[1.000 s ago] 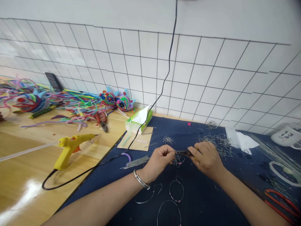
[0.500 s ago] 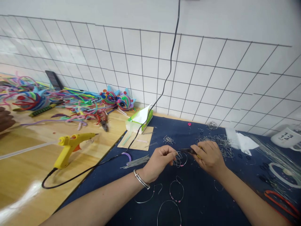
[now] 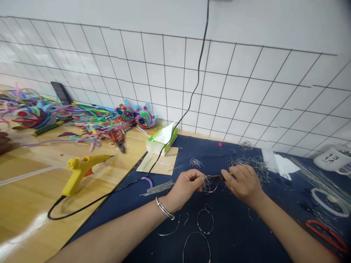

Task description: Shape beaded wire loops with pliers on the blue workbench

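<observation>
Left fingers [image 3: 198, 181] pinch beaded wire [image 3: 211, 191]; right fingers [image 3: 229, 178] grip pliers [image 3: 217, 178], nose by the wire. Loop [image 3: 205, 232] lies nearer.

The right hand [image 3: 245, 183] covers most of the pliers' [image 3: 216, 178] handles. The left hand's [image 3: 189, 187] fingertips hide part of the beaded ring [image 3: 215, 189], and whether the pliers touch its wire is too small to tell. Where the ring overlaps the wire pile [image 3: 204, 189], the strands cannot be separated. The bottom edge cuts the lower hoop [image 3: 187, 239]; the left edge crops the glue stick [image 3: 33, 173] and another person's hand [image 3: 4, 141]; the cord [image 3: 198, 73] leaves at the top. The red handles [image 3: 326, 228] are blurred.
</observation>
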Demonstrator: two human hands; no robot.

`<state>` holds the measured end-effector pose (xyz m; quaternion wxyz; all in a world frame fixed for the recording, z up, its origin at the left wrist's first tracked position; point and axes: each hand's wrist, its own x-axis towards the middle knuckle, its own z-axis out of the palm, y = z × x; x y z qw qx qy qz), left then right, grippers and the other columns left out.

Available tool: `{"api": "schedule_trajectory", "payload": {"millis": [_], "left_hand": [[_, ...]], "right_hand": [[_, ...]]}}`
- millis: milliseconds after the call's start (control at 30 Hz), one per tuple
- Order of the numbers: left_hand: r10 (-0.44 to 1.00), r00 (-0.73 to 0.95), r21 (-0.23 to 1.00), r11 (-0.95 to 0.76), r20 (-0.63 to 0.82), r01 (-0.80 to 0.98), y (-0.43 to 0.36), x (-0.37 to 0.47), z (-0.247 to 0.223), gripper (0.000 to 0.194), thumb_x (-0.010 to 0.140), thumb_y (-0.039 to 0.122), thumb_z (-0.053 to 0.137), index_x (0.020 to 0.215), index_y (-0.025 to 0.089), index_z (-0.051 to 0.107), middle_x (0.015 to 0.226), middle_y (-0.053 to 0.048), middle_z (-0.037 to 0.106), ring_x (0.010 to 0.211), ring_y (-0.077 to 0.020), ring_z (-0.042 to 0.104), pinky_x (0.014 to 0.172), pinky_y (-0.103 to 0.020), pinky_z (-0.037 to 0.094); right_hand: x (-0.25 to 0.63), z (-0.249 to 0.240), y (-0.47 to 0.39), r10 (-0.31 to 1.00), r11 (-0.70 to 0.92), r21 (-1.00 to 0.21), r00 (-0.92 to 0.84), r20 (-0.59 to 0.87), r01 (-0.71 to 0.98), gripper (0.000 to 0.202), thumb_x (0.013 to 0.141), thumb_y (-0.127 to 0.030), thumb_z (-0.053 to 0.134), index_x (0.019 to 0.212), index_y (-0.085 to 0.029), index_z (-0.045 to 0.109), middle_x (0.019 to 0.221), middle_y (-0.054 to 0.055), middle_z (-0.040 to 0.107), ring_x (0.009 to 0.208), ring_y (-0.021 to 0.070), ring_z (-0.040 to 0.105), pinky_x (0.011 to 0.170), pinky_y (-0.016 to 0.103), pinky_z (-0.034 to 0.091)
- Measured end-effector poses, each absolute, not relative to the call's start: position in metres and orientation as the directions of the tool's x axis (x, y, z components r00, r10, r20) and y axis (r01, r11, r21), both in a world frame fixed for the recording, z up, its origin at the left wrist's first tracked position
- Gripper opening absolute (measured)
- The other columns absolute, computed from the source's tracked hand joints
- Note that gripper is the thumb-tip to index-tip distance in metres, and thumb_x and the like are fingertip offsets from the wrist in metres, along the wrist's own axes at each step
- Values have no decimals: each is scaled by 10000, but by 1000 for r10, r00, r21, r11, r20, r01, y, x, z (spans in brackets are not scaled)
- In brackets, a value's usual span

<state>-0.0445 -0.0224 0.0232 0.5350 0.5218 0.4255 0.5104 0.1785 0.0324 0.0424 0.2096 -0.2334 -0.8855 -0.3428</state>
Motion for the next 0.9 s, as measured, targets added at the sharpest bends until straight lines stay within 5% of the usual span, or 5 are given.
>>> {"api": "schedule_trajectory", "payload": {"millis": [633, 900], "left_hand": [[990, 106, 996, -91, 91, -9, -22, -44, 23, 160, 776, 280, 537, 728, 136, 587, 633, -4, 568, 550, -96, 482, 536, -206, 362], [992, 72, 994, -102, 100, 38, -23, -45, 24, 102, 735, 219, 540, 666, 145, 560, 577, 22, 527, 523, -89, 455, 508, -194, 333]], "right_hand": [[169, 38, 30, 453, 754, 244, -752, 479, 610, 161, 833, -281, 504, 914, -181, 601, 720, 44, 524, 709, 160, 440, 665, 299, 291], [169, 40, 29, 411, 754, 282, -762, 501, 593, 174, 828, -272, 504, 941, -184, 601, 716, 42, 504, 703, 163, 427, 660, 303, 293]]}}
